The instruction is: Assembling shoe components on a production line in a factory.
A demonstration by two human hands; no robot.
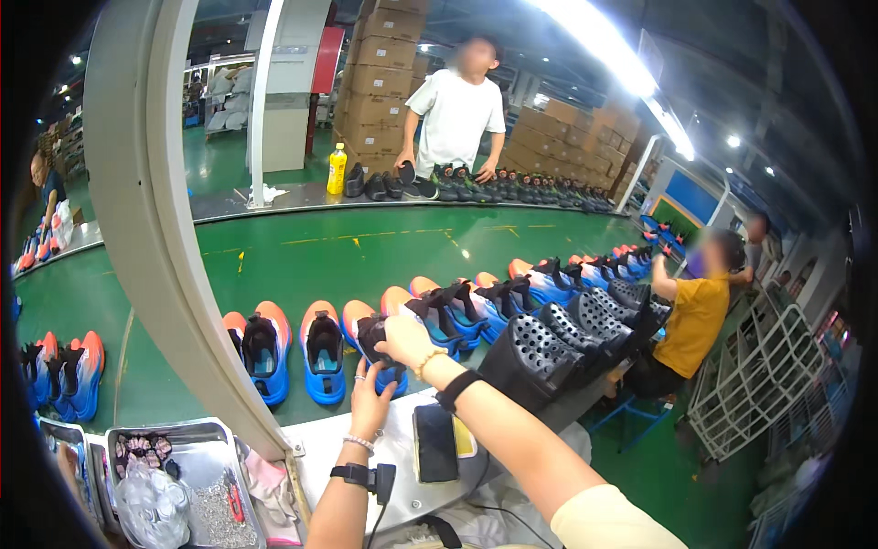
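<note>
Both of my hands are on one orange, white and blue sneaker with a dark collar, in the near row on the green surface. My right hand grips it at the dark collar, fingers bent. My left hand is closed at the blue heel, fingertips pressed against it. My right hand partly hides the shoe's opening. Just left stands another sneaker of the same colours, heel towards me. More such sneakers run on to the right.
Black perforated shoe-shaped forms stand right of my hands. A phone lies on the white ledge. A metal tray holds small parts. A pale post rises at left. People work across and to the right.
</note>
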